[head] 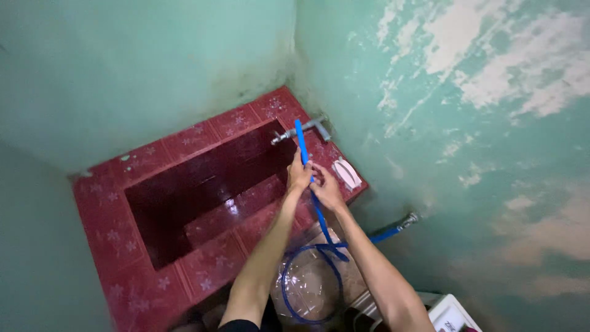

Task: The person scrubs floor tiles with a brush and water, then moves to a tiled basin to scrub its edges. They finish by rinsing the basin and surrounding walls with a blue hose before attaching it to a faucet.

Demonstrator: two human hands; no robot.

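Gripping blue hose near its free end, your left hand and right hand both closed around it, just below grey tap over red tiled basin. Hose looks light, bendy, likely slick; hold close to tip.

Blue hose gripped between fingers of left hand and right hand: smooth plastic, slight sheen. Above fingertips, tap: dull grey, metal or plastic, cannot tell. Left of fingers, red tiled basin: glazed ceramic, glossy, wet-looking highlights. Right of fingers, white soap dish: smooth plastic. Beyond fingers, green wall: matt paint, flaking, rough pale patches. Below wrists, clear wrapper: glossy plastic film.
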